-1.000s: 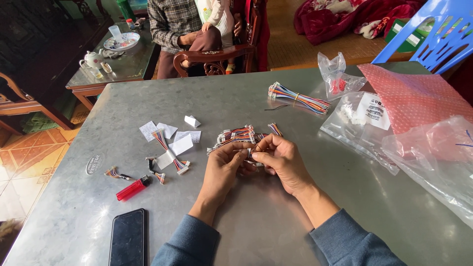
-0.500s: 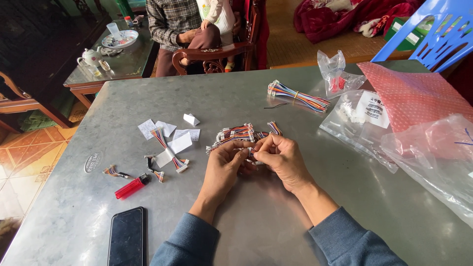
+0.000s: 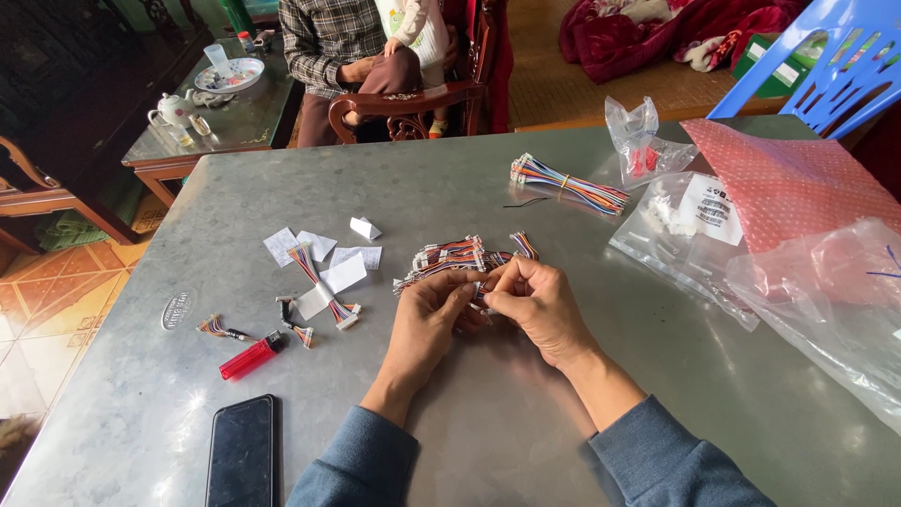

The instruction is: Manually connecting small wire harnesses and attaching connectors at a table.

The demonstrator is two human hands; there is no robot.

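Grey metal bench (image 3: 563, 394) carries everything. Far left of both hands lie a black phone (image 3: 242, 451) and a red lighter (image 3: 251, 356). Left hand (image 3: 427, 324) and right hand (image 3: 535, 300) meet, each grip pinched shut on a small wire harness (image 3: 481, 289); a pile of harnesses (image 3: 450, 255) lies just beyond the fingertips.

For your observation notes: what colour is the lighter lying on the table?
Red; the lighter shows plainly in the head view, beside the black phone.
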